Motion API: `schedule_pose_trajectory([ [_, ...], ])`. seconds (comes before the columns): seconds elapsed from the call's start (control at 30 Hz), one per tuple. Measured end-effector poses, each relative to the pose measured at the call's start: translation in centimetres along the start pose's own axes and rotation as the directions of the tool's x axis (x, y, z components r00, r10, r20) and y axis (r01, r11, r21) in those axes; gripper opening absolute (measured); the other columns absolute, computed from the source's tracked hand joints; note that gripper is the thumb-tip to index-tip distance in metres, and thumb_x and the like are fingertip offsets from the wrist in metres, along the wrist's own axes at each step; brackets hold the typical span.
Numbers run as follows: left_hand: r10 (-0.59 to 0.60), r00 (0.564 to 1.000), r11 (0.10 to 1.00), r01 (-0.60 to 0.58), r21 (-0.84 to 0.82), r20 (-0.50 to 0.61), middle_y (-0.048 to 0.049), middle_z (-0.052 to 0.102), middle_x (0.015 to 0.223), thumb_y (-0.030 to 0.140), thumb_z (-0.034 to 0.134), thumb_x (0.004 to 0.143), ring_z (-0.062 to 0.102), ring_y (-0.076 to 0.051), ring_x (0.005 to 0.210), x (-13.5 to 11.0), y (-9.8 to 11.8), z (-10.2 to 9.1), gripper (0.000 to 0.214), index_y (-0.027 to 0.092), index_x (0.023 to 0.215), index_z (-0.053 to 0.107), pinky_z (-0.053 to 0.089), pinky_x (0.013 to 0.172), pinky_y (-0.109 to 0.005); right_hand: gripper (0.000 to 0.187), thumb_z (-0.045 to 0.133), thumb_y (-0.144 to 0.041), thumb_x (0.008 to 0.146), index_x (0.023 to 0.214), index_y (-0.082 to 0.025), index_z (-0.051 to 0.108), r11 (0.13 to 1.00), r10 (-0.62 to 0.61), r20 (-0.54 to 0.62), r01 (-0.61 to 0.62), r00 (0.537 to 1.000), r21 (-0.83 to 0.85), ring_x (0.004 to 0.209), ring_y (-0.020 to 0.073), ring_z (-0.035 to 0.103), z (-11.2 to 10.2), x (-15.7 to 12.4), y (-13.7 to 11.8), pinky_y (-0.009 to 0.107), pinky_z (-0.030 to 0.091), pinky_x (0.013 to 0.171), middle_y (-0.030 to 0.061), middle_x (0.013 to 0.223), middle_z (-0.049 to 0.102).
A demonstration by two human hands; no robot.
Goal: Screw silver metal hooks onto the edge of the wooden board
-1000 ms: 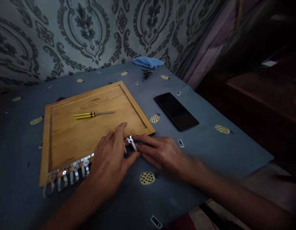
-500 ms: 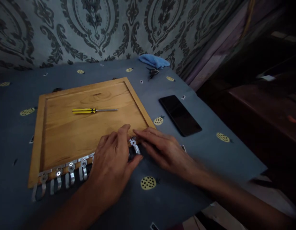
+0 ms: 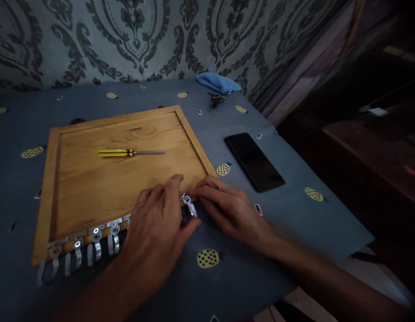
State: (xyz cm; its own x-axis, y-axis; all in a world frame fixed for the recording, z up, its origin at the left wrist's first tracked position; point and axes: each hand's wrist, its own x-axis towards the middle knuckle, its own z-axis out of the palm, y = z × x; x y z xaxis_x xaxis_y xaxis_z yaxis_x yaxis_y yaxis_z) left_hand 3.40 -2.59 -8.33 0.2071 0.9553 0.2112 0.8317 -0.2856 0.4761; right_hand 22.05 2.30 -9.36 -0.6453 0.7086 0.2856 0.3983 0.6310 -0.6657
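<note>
A square wooden board [image 3: 103, 188] lies on a blue-grey patterned cloth [image 3: 247, 250]. Several metal hooks [image 3: 93, 243] are screwed along its near edge. My left hand [image 3: 158, 223] rests at that edge with the fingers curled and the thumb against one more metal hook [image 3: 189, 205]. My right hand [image 3: 227, 208] comes in from the right, its fingertips pinched on the same hook near the board's near right corner. A yellow-handled screwdriver [image 3: 130, 153] lies on the board, away from both hands.
A black phone [image 3: 254, 161] lies face up to the right of the board. A folded blue cloth [image 3: 217, 82] and a small dark bunch of keys [image 3: 216, 99] sit at the far edge by the patterned wall. Dark furniture stands to the right.
Both hands have stayed on the hook at the board's corner, with my right fingers curling in closer. The view has shifted slightly, so the board sits further left.
</note>
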Motion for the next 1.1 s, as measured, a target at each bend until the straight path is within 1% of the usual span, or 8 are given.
schedule_pose_trajectory([
  [0.33, -0.004, 1.000, 1.000, 0.005, -0.016, 0.019, -0.0065, 0.072, 0.109, 0.019, 0.079, 0.079, 0.069, -0.029, 0.100, 0.1, 0.1, 0.0, 0.071, 0.023, 0.131, 0.032, 0.055, 0.087, -0.047, 0.027, 0.050, -0.007, 0.097, 0.114, -0.019, 0.066, 0.999, -0.031, -0.063, 0.032, 0.997, 0.015, 0.086, 0.0168, 0.067, 0.2, 0.2, 0.3, 0.028, 0.057, 0.075, 0.0056, 0.095, 0.067],
  [0.43, -0.015, 0.999, 0.999, 0.017, -0.033, 0.045, -0.0072, 0.070, 0.111, 0.019, 0.078, 0.079, 0.067, -0.030, 0.104, 0.0, 0.1, 0.1, 0.067, 0.023, 0.129, 0.033, 0.054, 0.089, -0.049, 0.024, 0.053, -0.008, 0.096, 0.113, -0.020, 0.066, 0.996, -0.071, -0.143, 0.077, 0.987, 0.036, 0.080, 0.0142, 0.068, 0.0, 0.5, 0.3, 0.024, 0.056, 0.070, 0.0036, 0.090, 0.069],
  [0.6, -0.068, 0.990, 0.996, 0.075, -0.056, 0.122, -0.0097, 0.069, 0.115, 0.023, 0.077, 0.082, 0.064, -0.032, 0.110, 0.3, 0.3, -0.1, 0.051, 0.020, 0.121, 0.044, 0.051, 0.094, -0.052, 0.019, 0.054, -0.015, 0.098, 0.108, -0.019, 0.069, 0.995, -0.094, -0.211, 0.085, 0.973, -0.054, 0.076, 0.0147, 0.069, -1.9, 3.6, -0.4, 0.024, 0.053, 0.063, 0.0047, 0.088, 0.071],
  [0.67, -0.084, 0.982, 0.995, 0.093, -0.046, 0.170, -0.0115, 0.068, 0.117, 0.025, 0.076, 0.083, 0.062, -0.033, 0.114, 0.6, 0.4, -0.3, 0.047, 0.018, 0.119, 0.047, 0.049, 0.098, -0.053, 0.020, 0.053, -0.019, 0.099, 0.110, -0.018, 0.070, 0.989, -0.123, -0.138, 0.109, 0.983, -0.101, 0.078, 0.0158, 0.068, -2.4, 6.4, -0.6, 0.025, 0.051, 0.063, 0.0066, 0.092, 0.072],
  [0.73, -0.094, 0.975, 0.995, 0.101, -0.025, 0.203, -0.0130, 0.068, 0.118, 0.028, 0.076, 0.084, 0.062, -0.034, 0.116, 0.8, 0.6, -0.5, 0.048, 0.015, 0.121, 0.049, 0.048, 0.100, -0.053, 0.022, 0.056, -0.021, 0.097, 0.114, -0.017, 0.070, 0.977, -0.116, 0.021, 0.118, 0.993, -0.177, 0.075, 0.0156, 0.067, -2.2, 9.7, -0.6, 0.026, 0.051, 0.066, 0.0073, 0.096, 0.073],
  [0.83, -0.092, 0.973, 0.996, 0.091, 0.015, 0.211, -0.0125, 0.069, 0.115, 0.034, 0.077, 0.084, 0.062, -0.033, 0.114, 1.1, 0.7, -0.9, 0.046, 0.015, 0.117, 0.053, 0.050, 0.100, -0.051, 0.039, 0.063, -0.025, 0.094, 0.132, -0.018, 0.063, 0.935, -0.064, 0.233, 0.140, 0.970, -0.326, 0.081, 0.0177, 0.069, -0.3, 14.6, -0.3, 0.029, 0.052, 0.075, 0.0095, 0.111, 0.074],
  [0.97, -0.081, 0.976, 0.995, 0.066, 0.075, 0.203, -0.0107, 0.069, 0.112, 0.045, 0.075, 0.084, 0.063, -0.030, 0.112, 1.3, 0.6, -1.2, 0.046, 0.016, 0.114, 0.055, 0.052, 0.100, -0.045, 0.046, 0.072, -0.014, 0.081, 0.126, -0.014, 0.067, 0.929, -0.139, 0.294, 0.227, 0.946, -0.293, 0.097, 0.0261, 0.070, 3.2, 18.3, 0.0, 0.033, 0.051, 0.082, 0.0125, 0.114, 0.075],
  [1.1, -0.068, 0.978, 0.992, 0.045, 0.119, 0.198, -0.0097, 0.070, 0.113, 0.048, 0.072, 0.086, 0.064, -0.028, 0.113, 1.3, 0.8, -1.6, 0.047, 0.016, 0.115, 0.055, 0.052, 0.101, -0.041, 0.036, 0.064, -0.005, 0.079, 0.112, -0.015, 0.074, 0.933, -0.177, 0.256, 0.245, 0.950, -0.265, 0.092, 0.0251, 0.068, 4.4, 18.5, 0.6, 0.032, 0.050, 0.080, 0.0109, 0.102, 0.076],
])
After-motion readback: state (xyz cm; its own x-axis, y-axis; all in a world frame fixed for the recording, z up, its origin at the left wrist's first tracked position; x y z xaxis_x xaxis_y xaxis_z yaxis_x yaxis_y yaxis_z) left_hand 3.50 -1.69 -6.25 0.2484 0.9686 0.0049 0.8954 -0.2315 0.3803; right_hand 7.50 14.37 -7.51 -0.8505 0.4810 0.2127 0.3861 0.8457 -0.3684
